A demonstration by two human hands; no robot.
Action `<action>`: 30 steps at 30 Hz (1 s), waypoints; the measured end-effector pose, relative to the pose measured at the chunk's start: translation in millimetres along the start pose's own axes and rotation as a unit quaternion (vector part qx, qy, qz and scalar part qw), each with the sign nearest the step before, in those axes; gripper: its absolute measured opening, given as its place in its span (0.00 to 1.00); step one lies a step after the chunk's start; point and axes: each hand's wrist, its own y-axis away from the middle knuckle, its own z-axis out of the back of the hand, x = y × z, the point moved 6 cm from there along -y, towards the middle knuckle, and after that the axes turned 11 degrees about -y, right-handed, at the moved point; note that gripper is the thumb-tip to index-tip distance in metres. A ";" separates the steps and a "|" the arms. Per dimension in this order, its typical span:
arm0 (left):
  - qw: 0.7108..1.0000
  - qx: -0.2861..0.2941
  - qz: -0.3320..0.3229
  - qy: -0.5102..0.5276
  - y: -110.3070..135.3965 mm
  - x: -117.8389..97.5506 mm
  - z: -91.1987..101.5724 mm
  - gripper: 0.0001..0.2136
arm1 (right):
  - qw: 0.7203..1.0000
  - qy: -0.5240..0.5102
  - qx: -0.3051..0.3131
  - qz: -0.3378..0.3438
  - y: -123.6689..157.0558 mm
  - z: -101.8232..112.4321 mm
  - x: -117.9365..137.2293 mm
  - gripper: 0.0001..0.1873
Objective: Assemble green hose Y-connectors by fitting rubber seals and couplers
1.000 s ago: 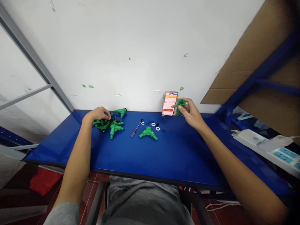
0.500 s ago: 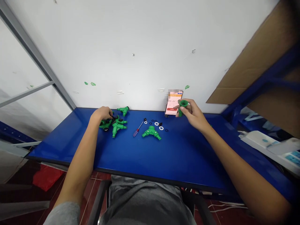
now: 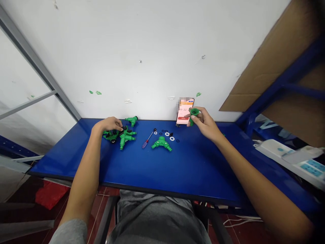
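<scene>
Left hand (image 3: 108, 124) curled over a heap of green hose connectors (image 3: 126, 136) near the far edge of the blue table (image 3: 193, 169), fingertips on the heap (grip or mere touch, cannot tell). Right hand (image 3: 205, 124) closed around a green fitting (image 3: 194, 112), holding it upright just right of a phone (image 3: 183, 115) propped against the far wall (image 3: 152, 67). Between the hands lie a screwdriver (image 3: 148, 139), a Y-connector (image 3: 161, 144) and small washers (image 3: 172, 138).

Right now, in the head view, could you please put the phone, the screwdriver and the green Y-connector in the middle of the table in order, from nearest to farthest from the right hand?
From the right hand, which holds a green hose fitting:
1. Smartphone, just left of the hand, at the wall.
2. Green Y-connector, farther left and nearer the front.
3. Small screwdriver, left of the connector.
</scene>
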 end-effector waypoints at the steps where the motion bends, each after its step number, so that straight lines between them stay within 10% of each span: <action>1: 1.000 -0.001 0.002 -0.006 -1.4 -0.8 -1.3 0.16 | 1.000 0.004 0.002 -0.001 0.4 -0.6 0.1 0.24; 11: 0.993 -0.041 0.069 -0.082 -4.0 2.9 2.5 0.15 | 0.999 0.023 0.022 0.003 3.5 -11.3 15.6 0.22; 17: 0.991 -0.124 0.018 0.057 14.5 0.9 26.8 0.18 | 0.999 0.016 0.034 -0.002 5.1 -16.8 20.9 0.24; 23: 0.967 -0.171 -0.109 0.153 12.4 -77.7 14.6 0.22 | 0.997 0.015 0.069 -0.014 10.1 -36.3 14.1 0.23; 30: 0.976 -0.129 -0.168 -0.051 3.6 -168.5 -51.4 0.13 | 0.988 0.063 0.133 -0.039 19.3 -58.0 6.5 0.20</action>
